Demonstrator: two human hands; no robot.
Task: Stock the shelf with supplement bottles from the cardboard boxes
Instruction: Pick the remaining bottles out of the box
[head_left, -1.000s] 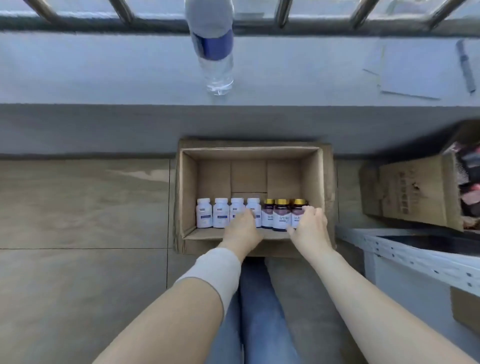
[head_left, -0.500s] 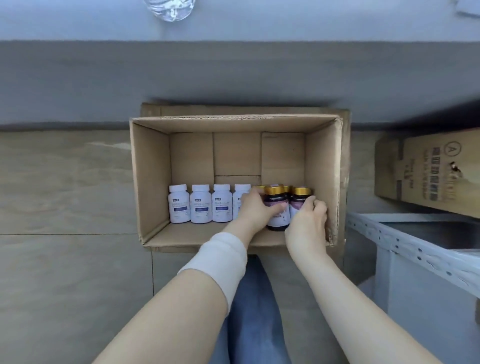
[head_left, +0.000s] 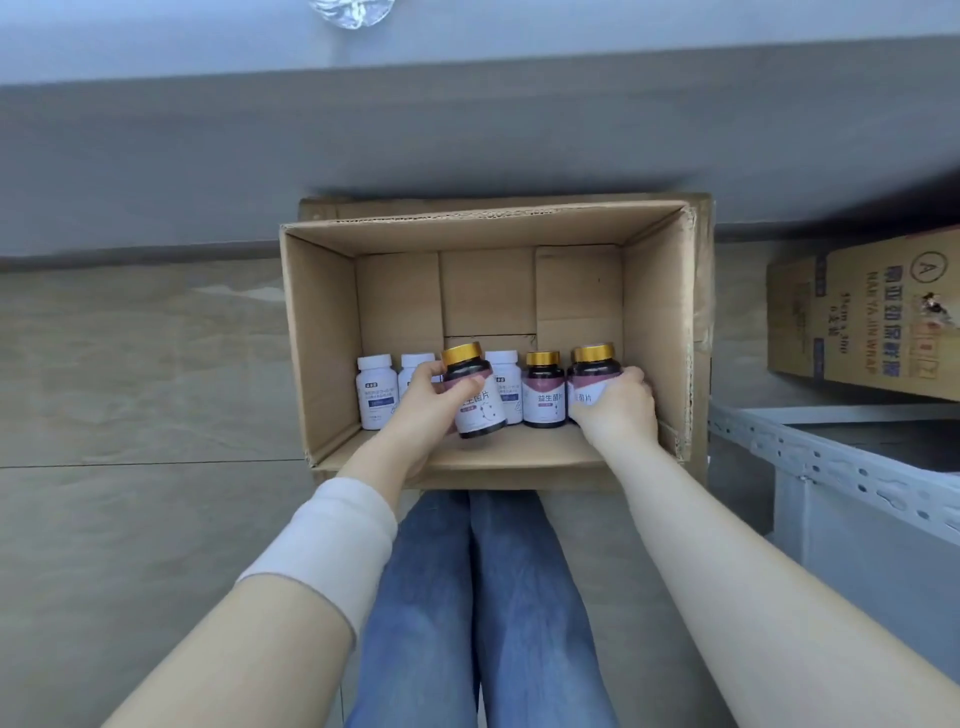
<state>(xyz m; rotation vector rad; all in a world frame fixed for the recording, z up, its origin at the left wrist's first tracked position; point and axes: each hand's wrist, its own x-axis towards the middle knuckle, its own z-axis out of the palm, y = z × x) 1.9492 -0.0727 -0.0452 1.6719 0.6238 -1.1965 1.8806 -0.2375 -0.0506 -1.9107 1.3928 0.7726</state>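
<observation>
Two bottles in two hands

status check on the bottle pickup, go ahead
Left hand grips tilted gold-capped bottle; right hand grips rightmost gold-capped bottle. Both bottles inside cardboard box. Box wall close beside right hand.

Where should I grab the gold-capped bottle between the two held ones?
Grip the gold cap of the middle bottle, coming in through the open side of the box. The cap stands clear, while a white bottle and the right hand crowd its body.
</observation>
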